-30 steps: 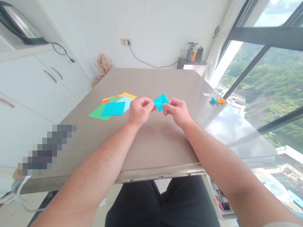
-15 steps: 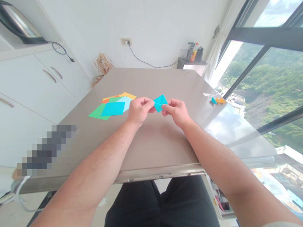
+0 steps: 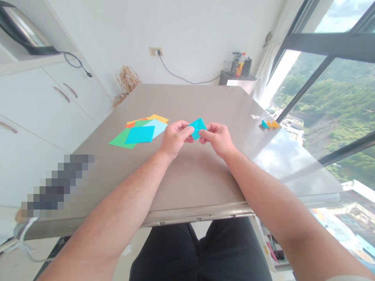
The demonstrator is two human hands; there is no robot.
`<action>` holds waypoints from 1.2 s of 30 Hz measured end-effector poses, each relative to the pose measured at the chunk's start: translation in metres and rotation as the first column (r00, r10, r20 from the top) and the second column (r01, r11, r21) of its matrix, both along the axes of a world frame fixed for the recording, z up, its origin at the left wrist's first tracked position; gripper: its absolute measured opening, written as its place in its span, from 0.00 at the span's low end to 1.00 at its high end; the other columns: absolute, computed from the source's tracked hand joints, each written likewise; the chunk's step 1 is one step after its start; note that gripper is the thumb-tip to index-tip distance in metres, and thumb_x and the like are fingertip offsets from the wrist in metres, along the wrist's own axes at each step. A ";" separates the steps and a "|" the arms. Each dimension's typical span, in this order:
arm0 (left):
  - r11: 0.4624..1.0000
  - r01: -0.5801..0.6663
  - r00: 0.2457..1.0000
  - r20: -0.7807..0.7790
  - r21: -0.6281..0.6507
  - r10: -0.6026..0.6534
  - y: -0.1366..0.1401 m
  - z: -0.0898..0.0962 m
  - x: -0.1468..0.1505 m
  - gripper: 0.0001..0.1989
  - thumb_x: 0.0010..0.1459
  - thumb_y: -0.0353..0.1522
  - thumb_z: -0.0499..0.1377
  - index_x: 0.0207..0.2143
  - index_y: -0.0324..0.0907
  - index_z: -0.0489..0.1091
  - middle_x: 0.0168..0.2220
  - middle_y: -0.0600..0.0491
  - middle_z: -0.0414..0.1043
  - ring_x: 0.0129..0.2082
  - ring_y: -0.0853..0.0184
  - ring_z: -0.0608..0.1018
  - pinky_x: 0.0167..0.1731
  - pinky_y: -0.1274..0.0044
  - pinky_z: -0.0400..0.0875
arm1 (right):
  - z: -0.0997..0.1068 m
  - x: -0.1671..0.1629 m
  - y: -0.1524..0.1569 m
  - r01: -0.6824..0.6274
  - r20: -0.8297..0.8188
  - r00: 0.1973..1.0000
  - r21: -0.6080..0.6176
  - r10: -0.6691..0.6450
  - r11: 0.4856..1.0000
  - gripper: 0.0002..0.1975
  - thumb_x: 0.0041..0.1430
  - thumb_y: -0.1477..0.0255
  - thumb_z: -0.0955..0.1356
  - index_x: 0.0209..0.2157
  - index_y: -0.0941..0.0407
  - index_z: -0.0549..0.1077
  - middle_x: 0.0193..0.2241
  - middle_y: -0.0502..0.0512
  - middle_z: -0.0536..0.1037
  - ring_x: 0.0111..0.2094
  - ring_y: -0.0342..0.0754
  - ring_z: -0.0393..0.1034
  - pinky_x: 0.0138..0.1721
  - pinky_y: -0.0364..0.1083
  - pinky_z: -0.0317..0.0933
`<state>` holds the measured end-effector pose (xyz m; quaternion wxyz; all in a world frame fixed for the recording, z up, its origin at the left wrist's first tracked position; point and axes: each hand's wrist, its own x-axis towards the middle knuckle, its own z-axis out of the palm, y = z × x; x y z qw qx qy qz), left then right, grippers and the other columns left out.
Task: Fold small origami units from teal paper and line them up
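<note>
The left hand [image 3: 175,136] is now placing its thumb further in on the folded blue paper [image 3: 198,125]. It and the right hand [image 3: 217,136] are pinching opposite sides, thumbs pressed to fingers, over the table [image 3: 196,171]. Uneven pressure could be skewing the creases; hard pulling could be tearing them. Loose sheets [image 3: 140,134] are lying leftward.

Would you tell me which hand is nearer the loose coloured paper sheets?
Left. The left hand is close beside the loose sheets; the right hand is farther off, beyond the left.
</note>
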<state>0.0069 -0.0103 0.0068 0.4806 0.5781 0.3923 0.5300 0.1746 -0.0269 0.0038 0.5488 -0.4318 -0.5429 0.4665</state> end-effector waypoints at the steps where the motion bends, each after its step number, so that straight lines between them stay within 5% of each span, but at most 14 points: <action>1: 1.000 0.021 1.000 -0.015 0.005 -0.021 0.000 -0.001 0.000 0.11 0.49 0.38 0.67 0.29 0.40 0.74 0.27 0.53 0.76 0.27 0.67 0.78 0.29 0.75 0.77 | 0.000 0.000 -0.001 0.003 0.007 1.000 -0.002 -0.003 1.000 0.08 0.48 0.68 0.74 0.24 0.55 0.73 0.19 0.49 0.77 0.23 0.43 0.71 0.30 0.45 0.67; 10: 0.998 0.056 0.998 -0.041 0.030 -0.055 0.004 -0.007 -0.002 0.09 0.47 0.36 0.69 0.27 0.40 0.76 0.25 0.54 0.75 0.27 0.68 0.77 0.30 0.76 0.74 | 0.000 0.000 -0.003 0.010 0.112 0.994 0.032 -0.013 0.999 0.09 0.49 0.67 0.74 0.23 0.55 0.73 0.20 0.50 0.77 0.25 0.44 0.70 0.30 0.45 0.64; 23: 1.000 0.012 0.999 0.042 -0.027 -0.011 0.004 -0.005 -0.002 0.16 0.44 0.41 0.74 0.29 0.40 0.78 0.27 0.53 0.78 0.26 0.68 0.78 0.30 0.74 0.75 | 0.000 0.003 0.001 0.020 0.034 0.999 -0.005 -0.020 1.000 0.09 0.49 0.67 0.74 0.23 0.55 0.73 0.19 0.50 0.77 0.23 0.43 0.70 0.30 0.45 0.66; 36: 1.000 -0.015 0.997 -0.071 -0.021 0.013 0.004 -0.007 -0.003 0.15 0.46 0.42 0.71 0.26 0.39 0.76 0.23 0.52 0.76 0.24 0.67 0.78 0.29 0.74 0.74 | -0.001 0.001 -0.002 -0.008 0.146 0.989 0.024 0.005 1.000 0.09 0.50 0.65 0.75 0.25 0.55 0.74 0.21 0.49 0.77 0.25 0.44 0.70 0.30 0.45 0.65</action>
